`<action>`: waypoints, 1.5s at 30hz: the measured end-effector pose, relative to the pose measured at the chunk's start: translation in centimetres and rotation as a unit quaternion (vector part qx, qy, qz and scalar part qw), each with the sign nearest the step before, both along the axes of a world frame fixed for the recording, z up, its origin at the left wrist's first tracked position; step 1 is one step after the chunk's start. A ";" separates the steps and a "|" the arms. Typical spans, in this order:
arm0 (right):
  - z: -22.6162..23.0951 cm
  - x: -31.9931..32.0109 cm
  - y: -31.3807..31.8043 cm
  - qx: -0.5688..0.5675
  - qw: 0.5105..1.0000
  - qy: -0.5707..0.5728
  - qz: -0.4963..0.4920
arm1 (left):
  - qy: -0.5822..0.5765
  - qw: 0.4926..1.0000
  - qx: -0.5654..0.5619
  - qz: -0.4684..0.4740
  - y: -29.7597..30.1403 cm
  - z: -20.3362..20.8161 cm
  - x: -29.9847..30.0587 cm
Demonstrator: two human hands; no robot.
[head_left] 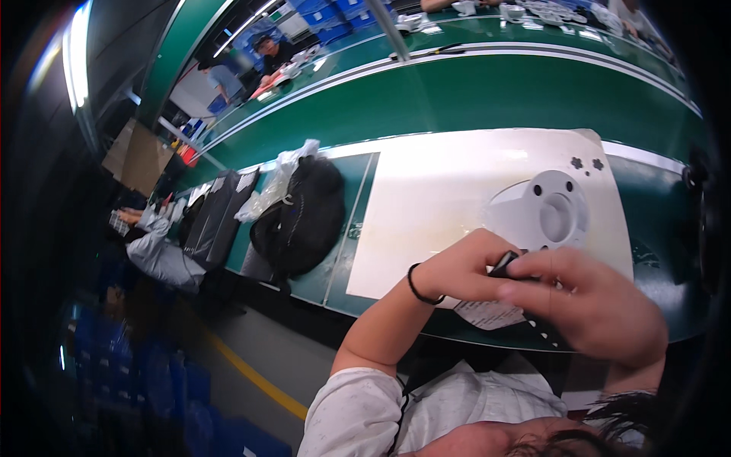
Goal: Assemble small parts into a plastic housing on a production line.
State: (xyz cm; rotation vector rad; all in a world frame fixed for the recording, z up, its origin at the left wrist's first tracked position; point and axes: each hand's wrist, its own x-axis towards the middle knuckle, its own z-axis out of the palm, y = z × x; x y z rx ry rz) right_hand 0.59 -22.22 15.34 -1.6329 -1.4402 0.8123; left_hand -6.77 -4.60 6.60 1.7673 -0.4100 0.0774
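Note:
In front of me, both hands meet over the near edge of the white board. My left hand, with a black band at its wrist, is closed around a small black piece. The fingers of my right hand are bent together close beside that piece; what they pinch is hidden. Below the hands a pale sheet with printed lines shows, a row of small white dots near its right side. Just beyond them lies a smooth white plastic housing with a round recess and dark round spots.
Small black flower-shaped pieces lie on the board's far right corner. To the left are a black bag, clear plastic wrap and a dark grey case. A green conveyor runs behind; other people work beyond it and far left.

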 end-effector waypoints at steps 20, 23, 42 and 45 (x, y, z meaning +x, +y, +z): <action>-1.5 8.7 -1.0 0.073 0.976 -0.199 0.052 | 0.026 0.997 0.078 -0.010 -0.2 0.6 0.5; -1.9 9.0 -1.3 0.080 0.968 -0.229 0.057 | 0.020 0.997 0.071 0.005 -0.9 1.2 0.9; -1.4 5.2 -2.9 0.043 0.938 -0.343 -0.028 | 0.020 0.997 0.079 -0.006 -0.9 1.8 0.7; -1.1 4.4 -3.0 -0.051 0.944 -0.327 -0.010 | 0.027 0.994 0.103 -0.007 -0.7 2.0 0.8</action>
